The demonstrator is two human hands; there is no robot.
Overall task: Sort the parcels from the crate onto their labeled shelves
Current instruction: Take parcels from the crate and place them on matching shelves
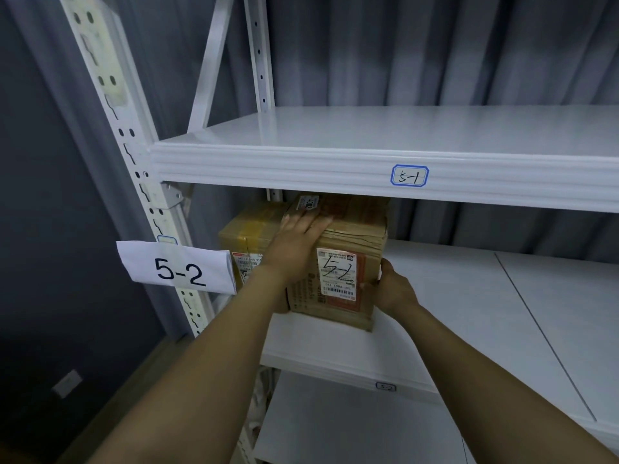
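A brown cardboard parcel with a white label handwritten "5-2" stands on the middle shelf of a white metal rack. My left hand lies flat on the parcel's top left edge, fingers straight. My right hand grips its lower right corner, thumb against the front face. A second taped cardboard parcel sits just behind and to the left, touching the first. A paper sign reading "5-2" hangs on the rack's left post at this shelf's height.
The upper shelf carries a blue-framed tag "5-1" and holds nothing in view. A lower shelf shows beneath. The white perforated post stands at left, a grey curtain behind, dark wall and floor at left.
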